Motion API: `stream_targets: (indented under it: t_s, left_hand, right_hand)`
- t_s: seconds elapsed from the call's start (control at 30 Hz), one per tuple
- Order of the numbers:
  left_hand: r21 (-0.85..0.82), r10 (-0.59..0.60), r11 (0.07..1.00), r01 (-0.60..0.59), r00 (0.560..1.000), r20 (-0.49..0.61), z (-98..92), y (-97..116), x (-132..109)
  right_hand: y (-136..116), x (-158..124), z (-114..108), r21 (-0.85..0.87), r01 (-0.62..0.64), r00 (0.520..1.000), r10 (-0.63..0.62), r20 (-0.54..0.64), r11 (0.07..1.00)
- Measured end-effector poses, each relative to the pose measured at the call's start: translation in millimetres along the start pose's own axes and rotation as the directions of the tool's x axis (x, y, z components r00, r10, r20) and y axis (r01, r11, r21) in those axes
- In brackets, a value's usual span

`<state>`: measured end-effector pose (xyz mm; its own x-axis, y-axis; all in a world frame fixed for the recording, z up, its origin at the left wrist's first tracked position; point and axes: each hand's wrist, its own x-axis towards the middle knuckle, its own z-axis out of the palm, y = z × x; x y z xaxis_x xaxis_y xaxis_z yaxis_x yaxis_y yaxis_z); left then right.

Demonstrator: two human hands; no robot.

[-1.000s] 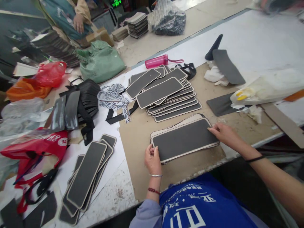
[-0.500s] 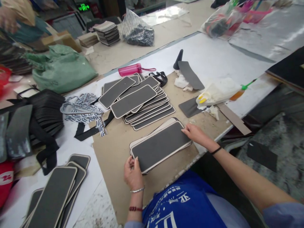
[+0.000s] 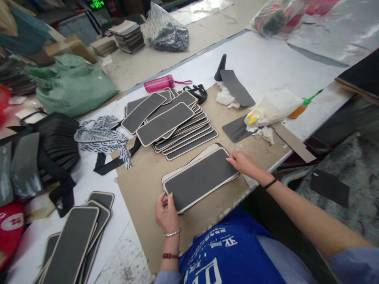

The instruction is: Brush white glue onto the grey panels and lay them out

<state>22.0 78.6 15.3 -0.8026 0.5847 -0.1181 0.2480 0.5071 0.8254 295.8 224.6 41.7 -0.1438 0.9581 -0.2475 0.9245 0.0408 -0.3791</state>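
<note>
A small stack of dark grey panels with cream edges (image 3: pixel 201 178) lies on a brown cardboard sheet (image 3: pixel 142 181) in front of me. My left hand (image 3: pixel 166 213) grips the stack's near left end, fingers curled over its edge. My right hand (image 3: pixel 243 162) presses against the stack's right end, fingers bent on the edge. A larger fanned pile of the same panels (image 3: pixel 174 126) lies just beyond. A third pile (image 3: pixel 74 240) sits at the lower left.
A pink bottle (image 3: pixel 160 83), a green sack (image 3: pixel 71 85) and black straps (image 3: pixel 56 150) lie at the left and back. A white plastic bag with a green-tipped orange bottle (image 3: pixel 278 107), grey offcuts (image 3: pixel 235 87) and a cardboard strip (image 3: pixel 293 142) lie at the right. The table edge is close to my body.
The view has swung to the right and up, showing more of the right side. Both hands have stayed on the ends of the stack.
</note>
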Motion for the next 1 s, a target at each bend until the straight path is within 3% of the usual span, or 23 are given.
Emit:
stream_targets:
  t_s: [0.37, 0.73, 1.0]
  left_hand:
    - [-0.085, 0.011, 0.996, -0.013, 1.0, -0.028, 3.5, -5, -1]
    - [-0.151, -0.033, 0.987, 0.054, 0.99, 0.135, -4.0, -5, 13]
    - [-0.115, -0.028, 0.992, 0.045, 0.989, 0.145, -5.9, -4, 12]
  right_hand:
    - [10, 10, 5, 0.007, 0.021, 0.999, -0.021, 0.024, 1.0]
    - [13, 11, 7, -0.03, 0.028, 1.0, -0.028, 0.009, 0.999]
    - [8, 8, 4, -0.017, 0.002, 0.999, -0.002, 0.033, 1.0]
